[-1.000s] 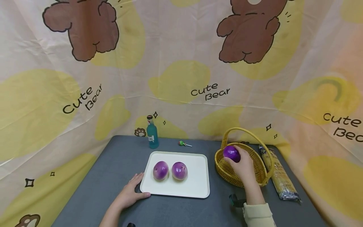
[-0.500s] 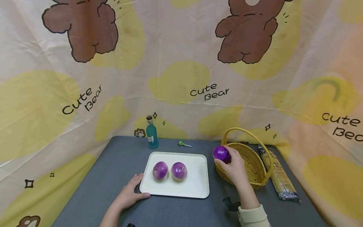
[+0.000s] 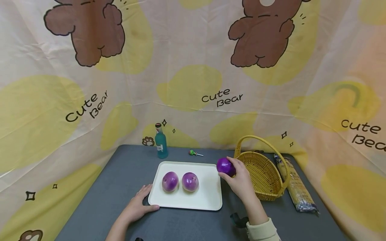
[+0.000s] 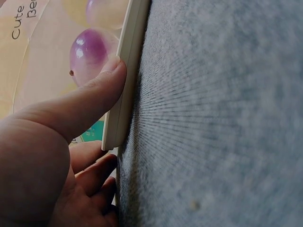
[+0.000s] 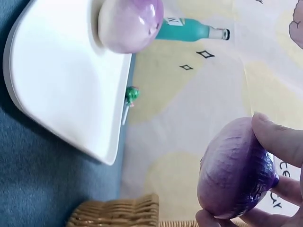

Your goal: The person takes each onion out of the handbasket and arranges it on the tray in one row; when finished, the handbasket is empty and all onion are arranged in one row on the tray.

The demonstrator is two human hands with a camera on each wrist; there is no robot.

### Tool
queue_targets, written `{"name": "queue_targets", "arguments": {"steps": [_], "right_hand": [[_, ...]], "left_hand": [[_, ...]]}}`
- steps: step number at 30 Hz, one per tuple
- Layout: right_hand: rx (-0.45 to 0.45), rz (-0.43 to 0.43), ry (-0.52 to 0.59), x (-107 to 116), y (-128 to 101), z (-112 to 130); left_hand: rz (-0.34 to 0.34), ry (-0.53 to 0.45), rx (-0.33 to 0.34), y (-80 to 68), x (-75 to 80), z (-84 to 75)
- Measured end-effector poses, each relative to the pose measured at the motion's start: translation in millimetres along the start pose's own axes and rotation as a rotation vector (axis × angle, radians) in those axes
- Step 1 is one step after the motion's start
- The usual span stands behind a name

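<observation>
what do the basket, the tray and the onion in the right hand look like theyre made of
Basket: woven wicker or rattan, matte yellow, visible strands. Tray: probably smooth plastic or melamine, cream, rounded rim. Onion in the right hand: glossy purple skin with highlights, possibly a plastic replica; cannot tell.

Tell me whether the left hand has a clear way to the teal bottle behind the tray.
Probably yes. The left hand rests at the tray near corner; the teal bottle stands beyond the far left corner, with bare table between them.
</observation>
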State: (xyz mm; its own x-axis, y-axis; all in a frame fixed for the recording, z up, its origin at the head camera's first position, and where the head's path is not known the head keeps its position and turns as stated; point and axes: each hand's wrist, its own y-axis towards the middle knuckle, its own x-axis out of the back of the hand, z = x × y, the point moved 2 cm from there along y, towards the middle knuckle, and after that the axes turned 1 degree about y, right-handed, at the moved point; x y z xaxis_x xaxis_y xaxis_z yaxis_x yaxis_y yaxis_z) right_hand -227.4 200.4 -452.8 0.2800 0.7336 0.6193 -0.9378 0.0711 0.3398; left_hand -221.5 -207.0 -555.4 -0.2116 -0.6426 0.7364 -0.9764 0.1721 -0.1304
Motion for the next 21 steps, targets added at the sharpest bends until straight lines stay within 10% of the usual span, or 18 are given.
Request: {"name": "queue_targets", "arguments": {"steps": [21], "right_hand": [[0.005,0.062,0.012,-39,-8,6]], "left_hand": [[-0.001,-0.007,0.005,0.6,0.5,1.2]]}}
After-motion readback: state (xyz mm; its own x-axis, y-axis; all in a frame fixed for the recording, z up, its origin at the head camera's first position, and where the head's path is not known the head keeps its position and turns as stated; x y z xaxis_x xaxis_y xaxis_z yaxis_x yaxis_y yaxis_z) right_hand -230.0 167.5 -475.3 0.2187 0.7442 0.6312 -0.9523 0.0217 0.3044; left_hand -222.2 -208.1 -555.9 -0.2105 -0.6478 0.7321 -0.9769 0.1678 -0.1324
